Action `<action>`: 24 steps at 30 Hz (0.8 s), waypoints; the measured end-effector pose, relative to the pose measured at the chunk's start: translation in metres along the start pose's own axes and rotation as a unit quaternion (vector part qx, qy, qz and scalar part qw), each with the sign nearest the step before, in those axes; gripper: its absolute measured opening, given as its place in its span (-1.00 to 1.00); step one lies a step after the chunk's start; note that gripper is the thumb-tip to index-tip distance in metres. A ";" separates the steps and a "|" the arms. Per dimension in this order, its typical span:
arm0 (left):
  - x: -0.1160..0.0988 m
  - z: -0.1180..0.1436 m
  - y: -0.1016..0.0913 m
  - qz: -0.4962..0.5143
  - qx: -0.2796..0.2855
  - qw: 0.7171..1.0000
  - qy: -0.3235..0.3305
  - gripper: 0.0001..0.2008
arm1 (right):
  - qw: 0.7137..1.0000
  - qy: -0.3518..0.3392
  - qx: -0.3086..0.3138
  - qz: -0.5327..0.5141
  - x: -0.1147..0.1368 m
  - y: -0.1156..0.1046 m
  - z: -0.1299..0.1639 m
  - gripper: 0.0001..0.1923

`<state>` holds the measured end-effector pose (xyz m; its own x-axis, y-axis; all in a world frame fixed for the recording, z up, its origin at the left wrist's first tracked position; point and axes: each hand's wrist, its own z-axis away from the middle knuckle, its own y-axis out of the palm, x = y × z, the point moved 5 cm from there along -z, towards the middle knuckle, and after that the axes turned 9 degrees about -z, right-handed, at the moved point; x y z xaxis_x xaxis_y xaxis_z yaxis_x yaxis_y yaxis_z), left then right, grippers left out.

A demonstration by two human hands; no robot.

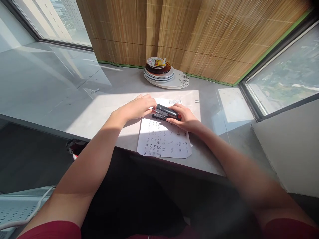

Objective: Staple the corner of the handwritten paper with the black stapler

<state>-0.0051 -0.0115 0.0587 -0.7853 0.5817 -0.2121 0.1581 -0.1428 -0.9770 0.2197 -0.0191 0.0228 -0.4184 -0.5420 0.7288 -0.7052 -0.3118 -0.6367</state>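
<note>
A black stapler [168,112] with a red spot at its rear end lies over handwritten white paper [165,142]. Its upper arm is raised away from the base, and a pale metal part shows between the two. My right hand [185,118] is wrapped round the rear of the stapler, thumb on the near side. At the stapler's front end, the fingers of my left hand [143,107] are bent together in a pinch. Whatever they hold, if anything, is too small to make out. The paper's lower edge reaches the front edge of the ledge.
Behind the paper stands a stack of plates [159,79] with a small yellow packet [159,62] on top. Small bits [94,90] lie on the ledge [74,113] to the left, another small piece [197,101] to the right. A bamboo blind [179,33] hangs at the back.
</note>
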 end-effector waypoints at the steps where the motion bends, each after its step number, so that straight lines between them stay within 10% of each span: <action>1: 0.000 0.000 0.000 0.006 0.005 1.000 0.001 -0.82 | 1.000 0.000 -0.001 0.002 0.000 0.000 0.000 -0.69; 24: 0.038 0.015 -0.012 0.032 -0.029 0.998 -0.042 -0.88 | 1.000 0.019 0.011 0.012 0.002 0.000 -0.001 -0.83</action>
<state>-0.0461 0.0006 0.0622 -0.8199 0.5024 -0.2745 0.2423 -0.1299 -0.9615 0.2185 -0.0198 0.0244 -0.4567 -0.5205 0.7214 -0.6823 -0.3155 -0.6595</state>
